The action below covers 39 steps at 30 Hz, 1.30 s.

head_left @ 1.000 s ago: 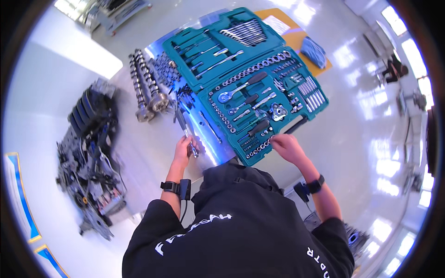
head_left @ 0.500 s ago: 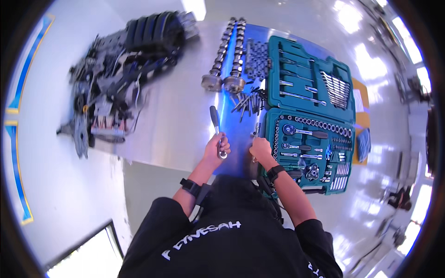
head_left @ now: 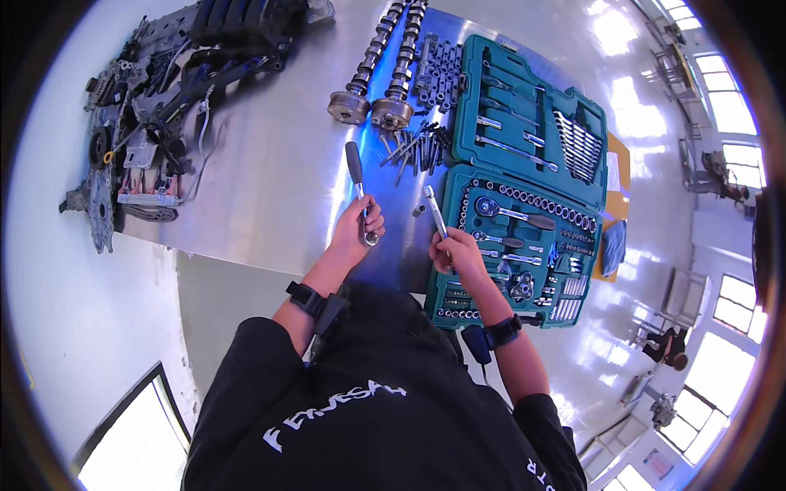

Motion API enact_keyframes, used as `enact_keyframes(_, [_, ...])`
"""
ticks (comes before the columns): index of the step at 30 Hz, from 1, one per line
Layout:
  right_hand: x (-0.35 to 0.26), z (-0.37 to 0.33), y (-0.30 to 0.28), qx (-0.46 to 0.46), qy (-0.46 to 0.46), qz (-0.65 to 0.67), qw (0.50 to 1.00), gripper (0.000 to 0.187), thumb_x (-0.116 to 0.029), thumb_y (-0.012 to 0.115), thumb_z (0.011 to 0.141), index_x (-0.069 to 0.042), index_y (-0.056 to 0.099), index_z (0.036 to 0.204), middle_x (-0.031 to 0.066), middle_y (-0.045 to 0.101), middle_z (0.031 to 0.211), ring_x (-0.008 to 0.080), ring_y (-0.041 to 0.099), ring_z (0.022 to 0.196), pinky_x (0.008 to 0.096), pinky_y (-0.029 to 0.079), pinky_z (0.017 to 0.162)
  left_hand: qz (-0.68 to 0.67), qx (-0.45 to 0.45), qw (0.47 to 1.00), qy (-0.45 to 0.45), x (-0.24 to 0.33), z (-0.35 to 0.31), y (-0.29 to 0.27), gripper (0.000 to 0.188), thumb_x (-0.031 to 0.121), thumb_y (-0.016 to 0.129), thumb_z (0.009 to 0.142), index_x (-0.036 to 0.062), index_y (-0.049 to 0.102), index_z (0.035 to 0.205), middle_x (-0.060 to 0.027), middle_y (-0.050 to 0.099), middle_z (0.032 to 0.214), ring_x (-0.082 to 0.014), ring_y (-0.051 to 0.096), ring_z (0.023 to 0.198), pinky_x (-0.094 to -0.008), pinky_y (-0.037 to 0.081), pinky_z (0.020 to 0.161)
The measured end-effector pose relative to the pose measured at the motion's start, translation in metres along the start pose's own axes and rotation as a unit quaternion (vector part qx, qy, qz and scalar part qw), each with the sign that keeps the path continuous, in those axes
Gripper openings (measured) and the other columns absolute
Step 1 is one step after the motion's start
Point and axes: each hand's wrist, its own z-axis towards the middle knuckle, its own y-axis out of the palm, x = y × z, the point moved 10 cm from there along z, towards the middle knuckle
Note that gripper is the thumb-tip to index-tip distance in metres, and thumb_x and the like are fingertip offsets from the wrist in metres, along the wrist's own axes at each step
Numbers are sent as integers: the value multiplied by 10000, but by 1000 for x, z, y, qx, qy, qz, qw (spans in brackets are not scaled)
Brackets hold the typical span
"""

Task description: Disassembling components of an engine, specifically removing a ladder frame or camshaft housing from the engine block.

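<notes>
My left hand (head_left: pixel 354 231) is wrapped round a ratchet wrench (head_left: pixel 354 165). Its dark handle points away from me, and its metal head sticks out below the fingers. In my right hand (head_left: pixel 462 254) is a shiny extension bar (head_left: pixel 435 210), tilted with its far end up and to the left. A small socket (head_left: pixel 419 210) lies on the metal table, just left of the bar and apart from it. The open green tool case (head_left: pixel 455 182) is beside my right hand, with sockets and ratchets in its moulded slots. Both tools are apart from each other.
Two camshafts (head_left: pixel 391 110) lie at the far middle, by a pile of bolts (head_left: pixel 416 150) and several metal caps (head_left: pixel 440 75). Engine parts (head_left: pixel 147 155) cover the left of the metal table (head_left: pixel 270 180). A blue cloth (head_left: pixel 612 245) lies right of the case.
The view has shifted, so the table's things sit higher and further left. My right hand has turned the bar, which now shows more of its length. My left hand still grips the ratchet.
</notes>
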Motion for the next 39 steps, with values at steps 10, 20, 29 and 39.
enact_keyframes(10, [-29,-27,56,-140,22,87,986,424,-414,415,997,-70,432,750,4,359,587,81,303,445,231,247,384,12,-25,994,109,27,-12,62,170,258,446,988,106,470,917,24,330,607,-87,333,545,-253,318,561])
enact_keyframes(20, [-66,-71,50,-184,-46,41,981,487,-457,403,993,-91,392,673,-9,388,574,66,336,473,239,252,414,161,-160,944,239,73,-48,187,197,265,463,992,70,480,1002,19,345,612,-107,367,573,-255,336,548])
enact_keyframes(29, [-87,-100,11,-26,-100,-319,942,312,-284,498,956,-12,651,962,177,655,813,273,624,687,390,492,683,357,-197,897,170,38,-48,223,182,165,479,979,6,536,1046,40,379,653,-54,337,563,-233,272,525])
enact_keyframes(39, [-62,-108,-3,83,-169,-377,907,432,-409,428,968,-43,627,852,209,602,680,405,601,650,503,472,630,519,-202,822,118,-3,-27,215,189,212,552,957,27,579,983,56,404,661,-34,354,578,-215,260,516])
